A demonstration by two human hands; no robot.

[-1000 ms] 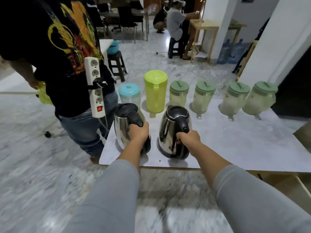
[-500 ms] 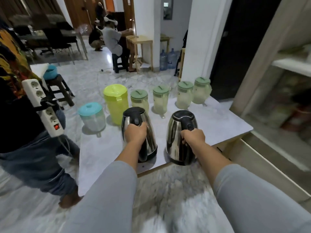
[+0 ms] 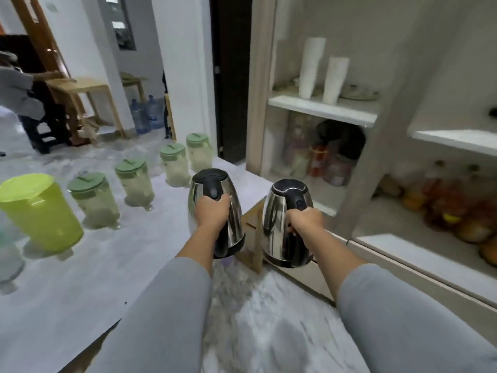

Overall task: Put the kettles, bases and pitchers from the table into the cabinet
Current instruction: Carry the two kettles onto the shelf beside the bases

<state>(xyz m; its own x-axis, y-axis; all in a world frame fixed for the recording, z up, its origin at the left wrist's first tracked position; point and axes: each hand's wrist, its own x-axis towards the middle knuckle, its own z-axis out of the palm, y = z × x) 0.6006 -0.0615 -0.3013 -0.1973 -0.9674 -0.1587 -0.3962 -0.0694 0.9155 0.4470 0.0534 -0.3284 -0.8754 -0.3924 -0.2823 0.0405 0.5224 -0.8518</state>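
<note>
Head view: both kettles, left grip [image 3: 211, 211] and right grip [image 3: 305, 220] holding them, now face the cabinet [image 3: 322, 107]

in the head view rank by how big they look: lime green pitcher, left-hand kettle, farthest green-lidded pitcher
1. lime green pitcher
2. kettle in the left hand
3. farthest green-lidded pitcher

Nearness inflates the first two; true sizes stay unsure.

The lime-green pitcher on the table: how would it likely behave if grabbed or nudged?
The lime-green pitcher looks like thin plastic, so probably light. No contents can be made out through its wall, though that is uncertain. It stands taller than the green-lidded pitchers beside it, so a high push might tip it; it would more likely slide on the table.
</note>
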